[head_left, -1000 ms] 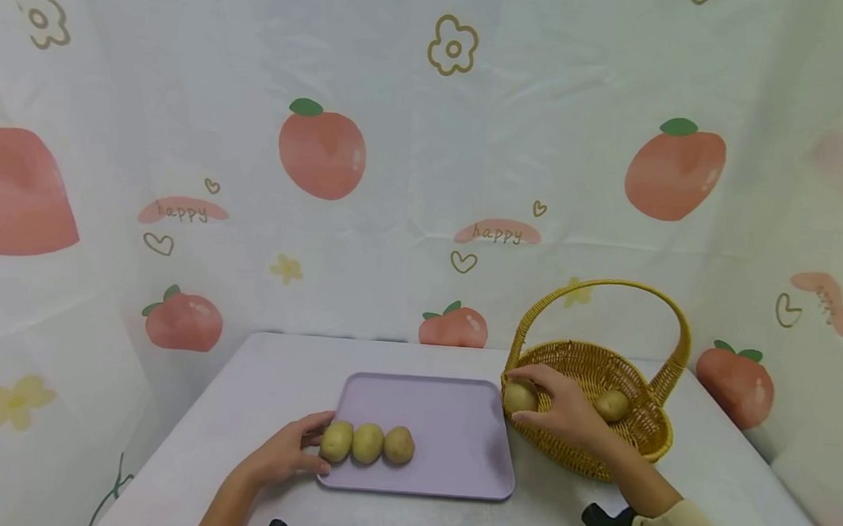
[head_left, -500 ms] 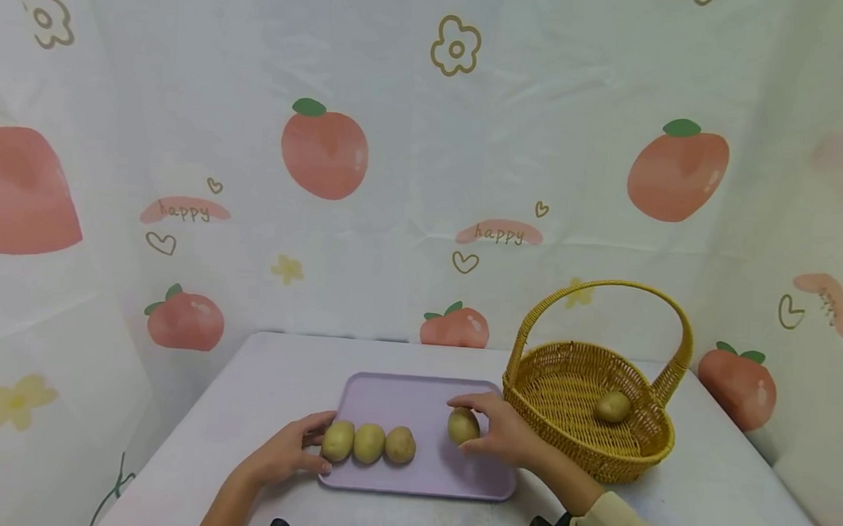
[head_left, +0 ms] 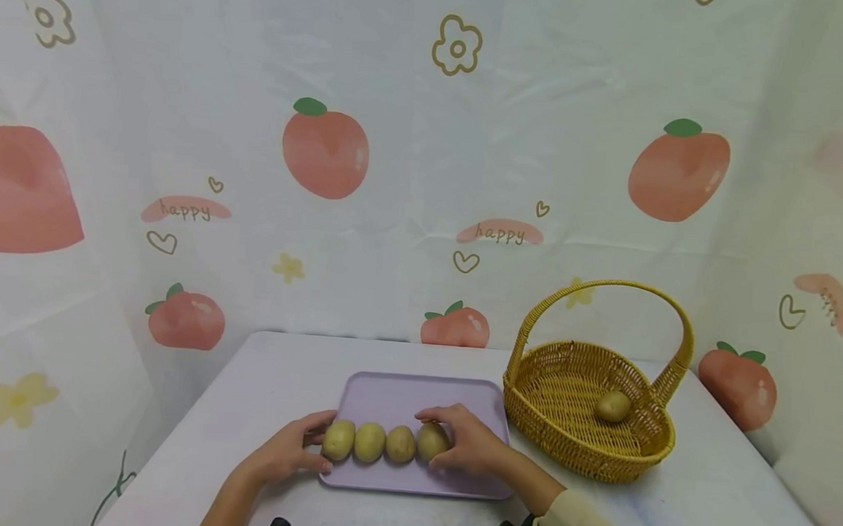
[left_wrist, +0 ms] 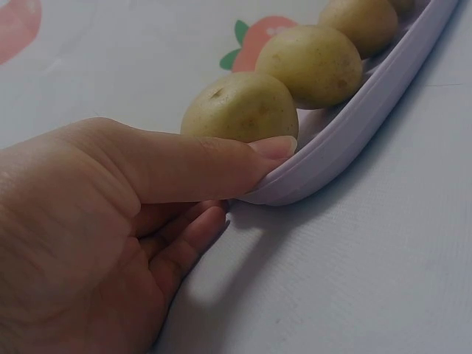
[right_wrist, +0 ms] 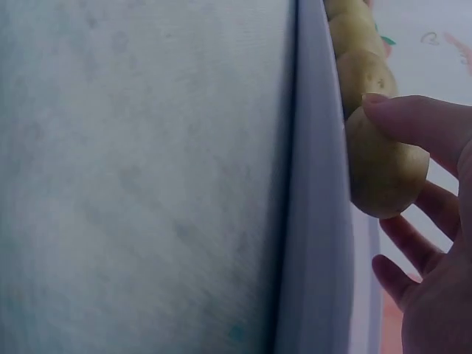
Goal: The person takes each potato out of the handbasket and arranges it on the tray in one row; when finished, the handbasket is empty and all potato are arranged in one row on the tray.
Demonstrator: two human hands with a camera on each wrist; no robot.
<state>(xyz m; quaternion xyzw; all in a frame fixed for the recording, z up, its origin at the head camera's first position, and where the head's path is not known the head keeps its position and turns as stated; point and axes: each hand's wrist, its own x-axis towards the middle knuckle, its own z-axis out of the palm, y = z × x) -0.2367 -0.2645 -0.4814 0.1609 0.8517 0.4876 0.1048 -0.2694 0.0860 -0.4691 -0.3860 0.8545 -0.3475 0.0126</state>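
Several potatoes stand in a row on a lilac tray (head_left: 425, 398). At the right end of the row, my right hand (head_left: 472, 444) holds a potato (head_left: 432, 441) between thumb and fingers. In the right wrist view that potato (right_wrist: 387, 166) sits against its neighbour. My left hand (head_left: 284, 450) grips the tray's left edge, beside the leftmost potato (head_left: 339, 440). In the left wrist view the thumb lies over the tray's rim (left_wrist: 324, 162), close against that potato (left_wrist: 240, 110); other fingers curl below, outside the tray, and the index finger is mostly hidden.
A wicker basket (head_left: 553, 413) with a tall arched handle stands right of the tray. One potato (head_left: 613, 406) lies inside it. The white table (head_left: 287, 375) reaches back to a fruit-printed curtain (head_left: 392, 277).
My right hand has carried a potato from the basket leftward over the tray to the right end of the row. The left hand has stayed at the tray's left edge.
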